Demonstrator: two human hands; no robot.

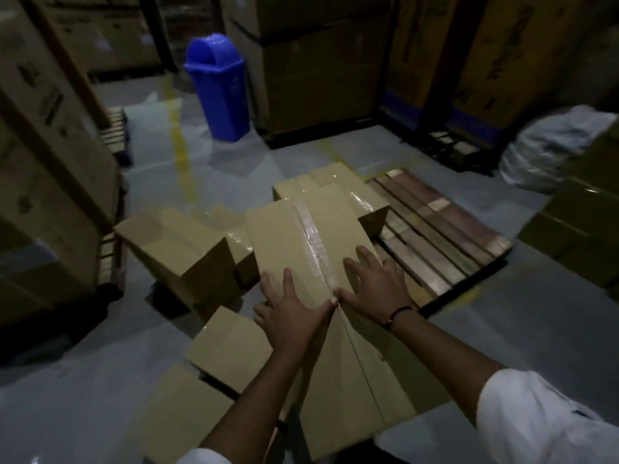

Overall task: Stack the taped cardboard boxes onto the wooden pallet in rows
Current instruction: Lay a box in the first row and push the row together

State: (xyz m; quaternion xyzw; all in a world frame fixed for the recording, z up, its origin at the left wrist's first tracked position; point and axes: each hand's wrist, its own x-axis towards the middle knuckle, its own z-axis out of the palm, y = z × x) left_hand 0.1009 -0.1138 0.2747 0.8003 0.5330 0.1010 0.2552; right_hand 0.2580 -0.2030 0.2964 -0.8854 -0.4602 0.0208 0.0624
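At the far left tall cartons (50, 162) stand stacked, and beside them a loose box (177, 252) sits tilted on the grey floor (83, 380), with a blue bin (217, 85) behind it. Two more plain boxes (231, 349) lie nearer the person, just left of the arms. The left hand (291, 309) lies flat on top of the long taped box (294, 239), its fingers (287, 279) spread and straight, gripping nothing. The box runs away from the person, its far end reaching the near left corner of the wooden pallet (445, 236) and meeting another taped box (335, 185) already set there. Whether the near end is carried by the pallet or by something lower cannot be told. A glossy strip of tape runs down the centre seam, and both thumbs meet on that seam. The right hand (371, 286) presses the top just right of the tape, palm down, fingers likewise released and splayed. To its right the pallet's slats are bare, and a white sack (552, 145) slumps beyond. The box looks stiff-sided but probably light enough to slide. Its tape is slick, so plain cardboard gives better purchase, and lifting it would call for hands under the two long lower edges, not on the lid.
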